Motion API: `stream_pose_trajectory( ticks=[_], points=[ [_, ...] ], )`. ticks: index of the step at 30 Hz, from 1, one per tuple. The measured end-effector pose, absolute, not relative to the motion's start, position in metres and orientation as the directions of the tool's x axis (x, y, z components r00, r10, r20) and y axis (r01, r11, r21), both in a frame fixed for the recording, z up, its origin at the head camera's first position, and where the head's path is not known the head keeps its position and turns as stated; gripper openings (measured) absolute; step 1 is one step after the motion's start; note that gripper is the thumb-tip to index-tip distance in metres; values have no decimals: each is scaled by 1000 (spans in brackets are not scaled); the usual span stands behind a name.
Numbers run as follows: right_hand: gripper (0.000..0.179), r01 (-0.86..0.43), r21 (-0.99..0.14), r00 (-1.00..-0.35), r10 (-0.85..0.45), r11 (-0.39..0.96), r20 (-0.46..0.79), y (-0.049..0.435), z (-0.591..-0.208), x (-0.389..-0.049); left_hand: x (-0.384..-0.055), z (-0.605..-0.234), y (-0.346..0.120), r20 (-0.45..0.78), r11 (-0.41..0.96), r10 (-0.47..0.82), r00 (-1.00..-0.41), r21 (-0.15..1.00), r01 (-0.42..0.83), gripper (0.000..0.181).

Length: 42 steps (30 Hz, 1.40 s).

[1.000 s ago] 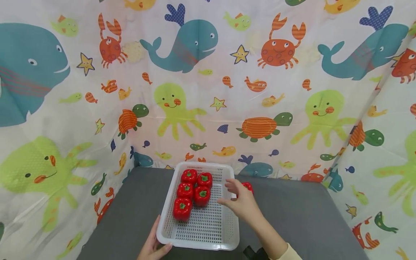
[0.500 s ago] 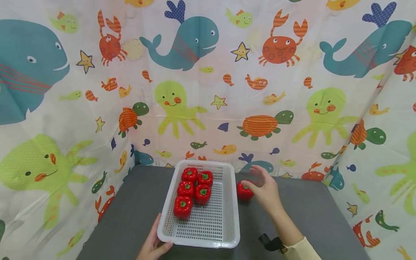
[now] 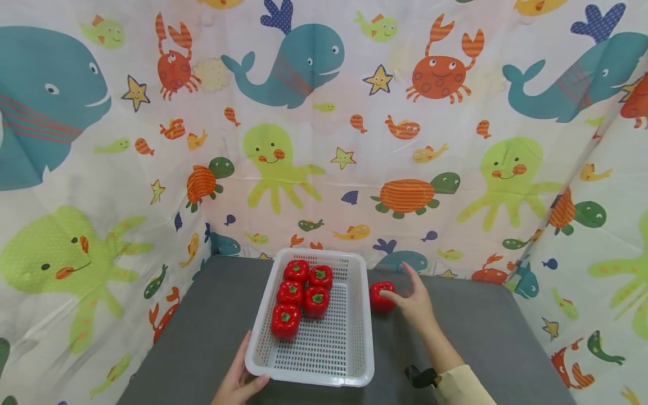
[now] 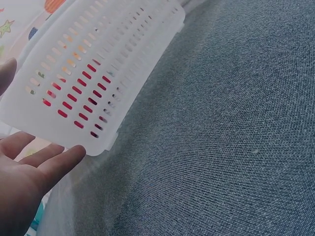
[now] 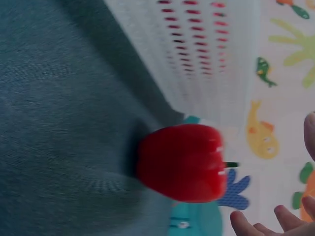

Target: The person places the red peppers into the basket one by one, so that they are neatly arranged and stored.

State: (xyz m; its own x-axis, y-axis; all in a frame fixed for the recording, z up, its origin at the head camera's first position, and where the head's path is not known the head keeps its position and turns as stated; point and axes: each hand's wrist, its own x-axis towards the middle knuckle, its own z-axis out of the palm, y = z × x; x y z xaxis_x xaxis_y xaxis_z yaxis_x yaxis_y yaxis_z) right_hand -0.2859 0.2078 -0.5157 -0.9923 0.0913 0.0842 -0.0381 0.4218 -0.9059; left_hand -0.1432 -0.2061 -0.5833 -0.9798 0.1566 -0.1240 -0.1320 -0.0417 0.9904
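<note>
A white perforated plastic basket (image 3: 358, 337) holds several red bell peppers (image 3: 286, 322) along its left side. At the basket's near-left corner my left hand (image 3: 237, 378) rests with straight fingers and the thumb spread around it; the left wrist view shows the fingertips (image 4: 74, 153) right at the basket's lower corner. Another red bell pepper (image 3: 378, 304) stands outside, just right of the basket, its green stem up. My right hand (image 3: 418, 304) is beside this pepper, thumb and fingers spread wide, with the thumb overlapping it in the head view. Nothing lies in its grasp.
The basket stands on a dark grey tabletop (image 3: 471, 343). A white curtain (image 3: 324, 191) printed with sea animals rises behind and on both sides. A black strap-like device (image 3: 421, 377) sits at the right wrist, by the cream sleeve (image 3: 463, 385).
My right hand has moved from over the basket's right edge to the right side of the lone pepper, its fingers spreading wider. The left hand stays at the basket corner.
</note>
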Motion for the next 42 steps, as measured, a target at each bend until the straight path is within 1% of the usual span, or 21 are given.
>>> stream_pose_trajectory(
  ticks=[3, 9, 14, 19, 23, 27, 37, 42],
  points=[
    [104, -2, -898, -997, 74, 440, 38, 212, -530, -291, -144, -583, -206, -131, -45, 162, -978, 989, -140, 101],
    [101, 53, -878, -998, 53, 475, -31, 218, -551, -295, -145, -583, -206, -131, -45, 186, -974, 989, -142, 101],
    [98, 71, -891, -997, 6, 448, -76, 223, -569, -297, -145, -583, -206, -119, -30, 196, -973, 991, -127, 101],
    [92, 77, -917, -996, -7, 392, -87, 224, -581, -301, -145, -585, -207, -109, -14, 198, -974, 993, -114, 101],
    [86, 78, -929, -997, 8, 363, -81, 222, -583, -302, -146, -586, -207, -115, -16, 193, -974, 993, -121, 101],
    [81, 89, -933, -996, 49, 348, -77, 221, -584, -303, -146, -587, -207, -121, -26, 191, -974, 991, -128, 101],
    [82, 63, -937, -987, 163, 343, -7, 219, -567, -294, -144, -584, -208, -105, -16, 176, -979, 994, -110, 101],
    [81, 50, -935, -978, 208, 352, 26, 215, -553, -289, -145, -584, -209, -113, -31, 199, -973, 992, -122, 99]
  ],
)
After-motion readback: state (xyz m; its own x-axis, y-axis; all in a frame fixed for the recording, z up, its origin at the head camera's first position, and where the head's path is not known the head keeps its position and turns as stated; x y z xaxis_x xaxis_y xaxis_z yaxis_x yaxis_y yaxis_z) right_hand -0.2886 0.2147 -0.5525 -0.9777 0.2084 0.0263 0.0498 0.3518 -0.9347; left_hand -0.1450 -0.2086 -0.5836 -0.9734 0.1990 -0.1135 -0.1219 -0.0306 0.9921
